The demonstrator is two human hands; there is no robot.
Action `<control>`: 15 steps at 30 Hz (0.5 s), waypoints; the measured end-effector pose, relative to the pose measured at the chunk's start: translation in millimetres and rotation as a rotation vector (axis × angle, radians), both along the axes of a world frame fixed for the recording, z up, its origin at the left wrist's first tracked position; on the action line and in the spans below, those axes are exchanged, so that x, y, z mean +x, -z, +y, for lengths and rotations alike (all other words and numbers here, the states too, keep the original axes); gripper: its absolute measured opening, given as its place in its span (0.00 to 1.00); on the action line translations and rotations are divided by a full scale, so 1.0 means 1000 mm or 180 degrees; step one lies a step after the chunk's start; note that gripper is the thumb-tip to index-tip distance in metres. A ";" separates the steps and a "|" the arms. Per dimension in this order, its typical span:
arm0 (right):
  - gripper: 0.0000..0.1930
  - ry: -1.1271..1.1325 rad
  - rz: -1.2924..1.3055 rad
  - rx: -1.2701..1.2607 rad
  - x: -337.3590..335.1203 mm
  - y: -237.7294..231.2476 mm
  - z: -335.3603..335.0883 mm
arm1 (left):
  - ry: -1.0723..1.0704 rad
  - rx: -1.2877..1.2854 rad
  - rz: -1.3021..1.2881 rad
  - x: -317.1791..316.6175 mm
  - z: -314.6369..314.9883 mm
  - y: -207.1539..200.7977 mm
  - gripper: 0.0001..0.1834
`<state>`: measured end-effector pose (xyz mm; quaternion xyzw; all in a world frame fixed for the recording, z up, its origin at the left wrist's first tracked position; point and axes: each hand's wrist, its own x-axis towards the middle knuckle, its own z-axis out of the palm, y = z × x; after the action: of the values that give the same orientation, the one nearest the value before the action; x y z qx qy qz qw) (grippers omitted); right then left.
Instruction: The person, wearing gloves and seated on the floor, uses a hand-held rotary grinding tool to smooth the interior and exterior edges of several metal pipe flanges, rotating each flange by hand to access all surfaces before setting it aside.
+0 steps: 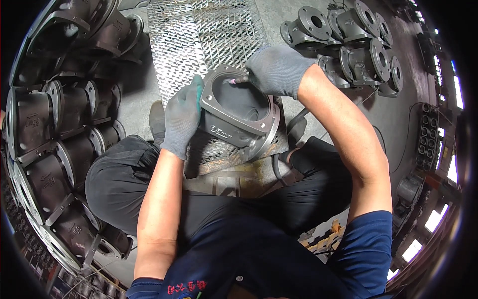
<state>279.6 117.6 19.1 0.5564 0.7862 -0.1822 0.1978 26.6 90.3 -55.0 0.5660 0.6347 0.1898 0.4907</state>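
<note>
A dark grey cast-iron valve body (pixel 226 124) rests tilted in front of me, its square-cornered flange and wide opening facing up. At its left edge my left hand (pixel 182 114), in a grey glove with green on the fingers, is closed on the flange rim. My right hand (pixel 280 71), also gloved, is over the far right of the opening. It is closed around a die grinder (pixel 242 79), whose pink tip reaches inside the bore near the far wall. Most of the tool is hidden by the glove.
Under the valve body lies a patterned metal plate (pixel 174 45). Stacked valve bodies (pixel 32 124) rise close on my left; more castings (pixel 366 62) stand at the far right. A black hose (pixel 276 169) runs beside my right foot. My knees flank the work.
</note>
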 end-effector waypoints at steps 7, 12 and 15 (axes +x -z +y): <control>0.12 0.0086 0.0027 -0.0100 0.000 0.000 -0.001 | -0.0003 0.0139 -0.0279 0.001 -0.003 0.005 0.34; 0.11 0.0286 0.0120 -0.0176 -0.006 -0.009 0.004 | 0.0044 0.0180 -0.0273 -0.005 -0.003 0.018 0.31; 0.11 0.0304 0.0097 -0.0299 -0.008 -0.008 0.008 | 0.0430 0.1078 -0.0217 -0.012 -0.006 0.030 0.30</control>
<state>271.7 125.8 27.4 0.5805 0.7523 -0.2365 0.2028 14.1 84.4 -85.3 0.6751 0.5372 0.2795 0.4213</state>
